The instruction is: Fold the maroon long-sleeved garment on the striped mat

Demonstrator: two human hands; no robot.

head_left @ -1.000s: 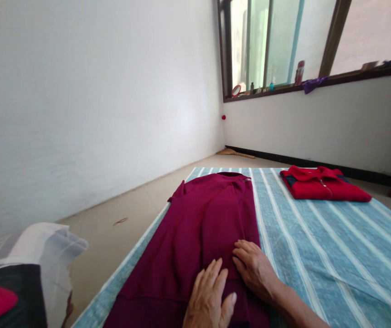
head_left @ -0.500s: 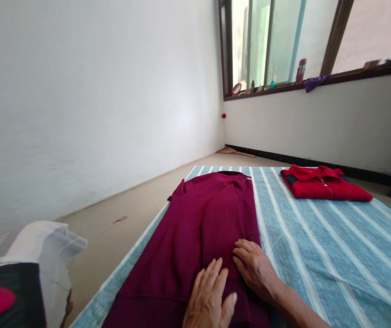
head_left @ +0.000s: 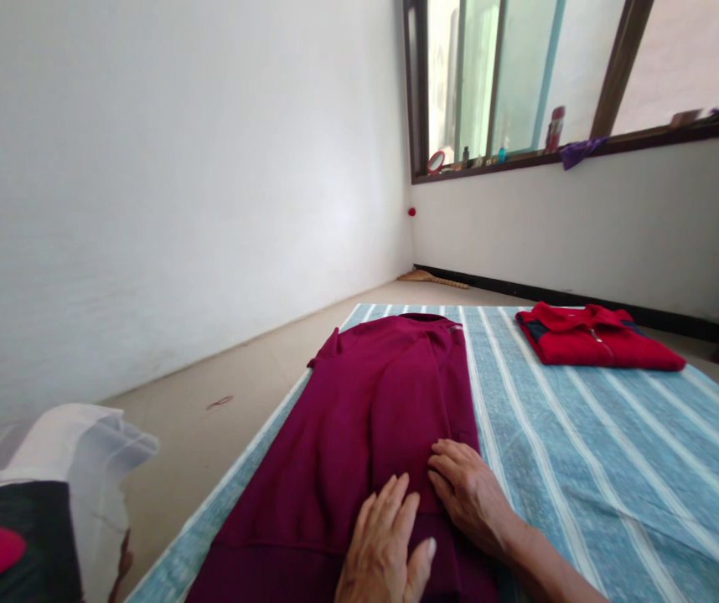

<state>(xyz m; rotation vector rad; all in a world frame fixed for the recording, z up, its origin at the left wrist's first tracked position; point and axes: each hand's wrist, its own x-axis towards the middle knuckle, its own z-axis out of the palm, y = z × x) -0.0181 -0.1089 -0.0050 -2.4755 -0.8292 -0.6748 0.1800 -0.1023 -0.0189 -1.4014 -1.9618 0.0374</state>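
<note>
A maroon sweatshirt [head_left: 340, 427] lies spread lengthwise on the blue-and-white striped sheet [head_left: 554, 469], its collar at the far end and its right side folded inward. My left hand [head_left: 385, 540] rests flat on the fabric near the hem, fingers stretched forward and thumb apart. Beside it, my right hand [head_left: 469, 486] presses on the right folded edge with its fingers extended and slightly bent. Neither hand grips the cloth. The underside of both palms is hidden.
A folded red jacket [head_left: 598, 337] with dark shoulder patches sits at the far right of the sheet. At lower left stands a white plastic bag [head_left: 92, 469] by black and red cloth. Several small items line the windowsill [head_left: 510, 164]. A broom [head_left: 438, 279] lies in the corner.
Both hands stay in the same place on the sweatshirt. Only a very slight shift of the camera view shows.
</note>
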